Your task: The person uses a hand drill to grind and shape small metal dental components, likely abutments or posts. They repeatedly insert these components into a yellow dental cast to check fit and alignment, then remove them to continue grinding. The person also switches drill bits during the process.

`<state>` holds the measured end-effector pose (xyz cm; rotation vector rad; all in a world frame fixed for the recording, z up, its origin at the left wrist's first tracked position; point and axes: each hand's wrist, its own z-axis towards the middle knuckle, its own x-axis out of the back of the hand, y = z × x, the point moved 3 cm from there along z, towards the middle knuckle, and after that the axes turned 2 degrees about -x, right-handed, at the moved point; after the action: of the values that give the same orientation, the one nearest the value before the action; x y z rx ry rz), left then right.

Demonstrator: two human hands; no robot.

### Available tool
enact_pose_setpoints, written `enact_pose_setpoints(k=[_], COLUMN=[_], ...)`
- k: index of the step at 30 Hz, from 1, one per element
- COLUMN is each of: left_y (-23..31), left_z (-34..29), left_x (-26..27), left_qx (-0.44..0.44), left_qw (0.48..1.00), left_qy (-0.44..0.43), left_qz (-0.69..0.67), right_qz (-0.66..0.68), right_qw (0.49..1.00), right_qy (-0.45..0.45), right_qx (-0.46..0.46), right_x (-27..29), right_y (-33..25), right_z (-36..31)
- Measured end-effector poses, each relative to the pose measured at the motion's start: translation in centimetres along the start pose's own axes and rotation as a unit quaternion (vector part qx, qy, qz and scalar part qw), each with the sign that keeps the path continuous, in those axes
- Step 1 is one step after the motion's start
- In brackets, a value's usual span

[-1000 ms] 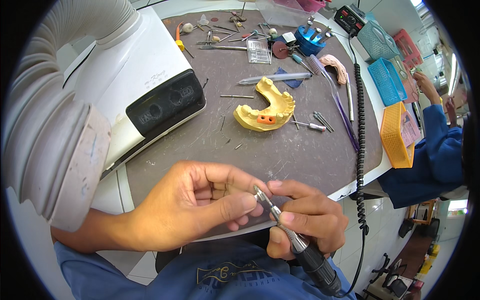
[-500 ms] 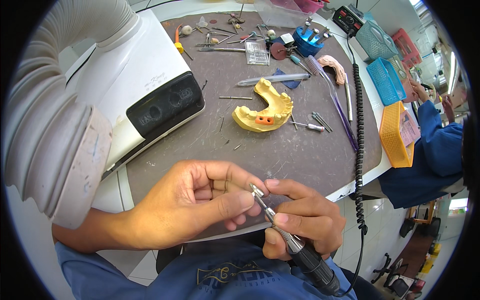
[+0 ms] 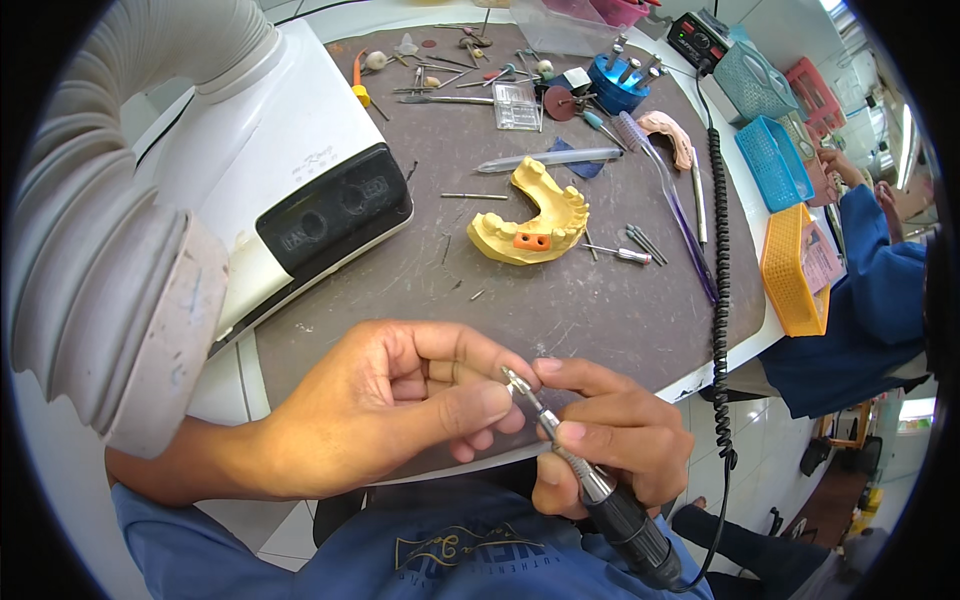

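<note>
My left hand (image 3: pixel 385 410) pinches a small shiny metal piece (image 3: pixel 511 379) between thumb and index finger; the other fingers curl beneath. It looks like a tiny dental part, but its exact kind is too small to make out. My right hand (image 3: pixel 635 430) is closed round a black and silver rotary handpiece (image 3: pixel 630 537), held like a pen, its slim tip right at the metal piece. Beyond my hands, a yellow dental model (image 3: pixel 493 237) of a jaw sits on the mat, with an orange insert (image 3: pixel 532 241) bearing two dark holes.
A white box-shaped unit (image 3: pixel 300 110) and a ribbed hose (image 3: pixel 85 270) stand at left. Burs, a blue bur holder (image 3: pixel 616 88) and a purple toothbrush (image 3: pixel 665 185) lie on the brown mat (image 3: pixel 340 300). A coiled cord (image 3: pixel 719 260), baskets and a co-worker's blue sleeve (image 3: pixel 860 270) are at right.
The handpiece tip and the metal piece have shifted very slightly against each other; both grips stay the same. At the lower right, a person's dark-clothed leg has come into view.
</note>
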<state>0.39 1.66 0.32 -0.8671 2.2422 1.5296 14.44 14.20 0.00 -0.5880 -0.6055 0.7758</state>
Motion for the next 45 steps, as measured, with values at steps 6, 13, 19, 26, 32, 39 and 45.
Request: enact_pose_setpoints(k=[6,13,19,26,32,39,45], left_y=[0.2,0.2,0.4,0.2,-0.1,0.2,1.1], left_z=[0.0,0.2,-0.3,0.1,-0.4,-0.7,-1.0], left_x=[-0.3,-0.1,0.1,-0.2,0.6,-0.1,-0.6], left_qx=[-0.026,-0.023,-0.005,-0.023,-0.073,-0.206,-0.204], left_qw=[0.999,0.999,0.999,0.998,0.993,0.944,0.901], left_qy=[0.010,0.011,0.009,0.049,0.009,0.098,0.085], left_qz=[0.029,0.025,0.032,0.043,0.094,0.240,0.374], right_qz=[0.011,0.029,0.047,0.033,0.102,0.275,0.147], right_qw=[1.000,0.997,0.994,0.998,0.986,0.903,0.936], right_qy=[0.021,0.050,0.066,0.053,0.082,-0.003,0.086], right_qx=[-0.020,-0.054,-0.072,-0.002,-0.100,-0.330,-0.309], right_x=[0.2,0.3,0.1,0.7,2.7,7.7,11.3], right_y=[0.1,0.0,-0.1,0.7,0.8,0.1,1.7], right_z=[-0.3,-0.8,-0.7,-1.0,-0.6,-1.1,-2.9])
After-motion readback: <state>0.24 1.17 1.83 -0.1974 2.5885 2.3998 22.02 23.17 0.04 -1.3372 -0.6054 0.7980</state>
